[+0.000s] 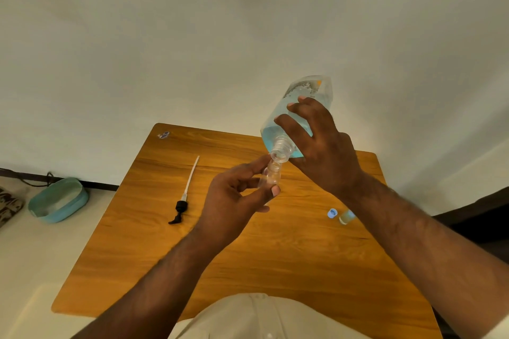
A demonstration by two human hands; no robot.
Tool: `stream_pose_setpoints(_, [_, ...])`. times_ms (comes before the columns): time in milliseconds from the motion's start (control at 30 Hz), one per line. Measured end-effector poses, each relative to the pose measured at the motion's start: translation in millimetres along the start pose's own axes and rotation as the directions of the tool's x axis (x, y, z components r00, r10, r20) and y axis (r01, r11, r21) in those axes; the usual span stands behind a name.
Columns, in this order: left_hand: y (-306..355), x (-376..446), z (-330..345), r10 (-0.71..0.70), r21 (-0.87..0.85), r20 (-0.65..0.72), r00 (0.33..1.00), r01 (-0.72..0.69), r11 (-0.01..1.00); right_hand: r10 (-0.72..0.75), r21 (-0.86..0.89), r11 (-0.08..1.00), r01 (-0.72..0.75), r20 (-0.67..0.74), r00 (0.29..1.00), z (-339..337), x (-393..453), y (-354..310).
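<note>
Pale plaster wall (192, 36) rises behind a wooden table (275, 256), seen from the head camera looking down over both forearms.

Above the far middle of the table, the right hand (325, 151) is wrapped around a big clear bottle (275, 132), fingers curled across its side. It is tipped neck-down, with blue liquid pooled toward the open mouth. The left hand (234, 198) pinches a small clear bottle (271, 175) between thumb and fingertips, holding it upright so its mouth sits just under the big one's.

The big bottle probably feels heavy and sloshy, with thin walls that may give under a squeeze, so a broad grip around the body suits it. The small one looks light, stiff and slippery if wet. It is best held low on the body, away from the neck, which keeps the opening clear.

A black pump with a white tube (183, 198) lies on the table to the left. A blue cap (332, 213) and a small yellowish container (346, 217), partly hidden, sit by the right forearm. A teal basin (57, 199) rests on the floor.
</note>
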State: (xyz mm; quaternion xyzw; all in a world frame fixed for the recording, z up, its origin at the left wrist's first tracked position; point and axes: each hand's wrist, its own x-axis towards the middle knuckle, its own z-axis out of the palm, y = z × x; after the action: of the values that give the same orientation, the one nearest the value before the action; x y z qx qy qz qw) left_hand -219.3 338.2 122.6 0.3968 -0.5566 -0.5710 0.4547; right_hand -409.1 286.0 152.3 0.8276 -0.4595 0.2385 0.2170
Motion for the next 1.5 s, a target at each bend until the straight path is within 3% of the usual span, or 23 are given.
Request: stream_pose_setpoints(1500, [-0.3, 6.0, 7.3, 0.035, 0.033, 0.022, 0.999, -0.036, 0.999, -0.038, -0.057, 0.998, 0.036, -0.036, 0.999, -9.8, -0.6, 9.1])
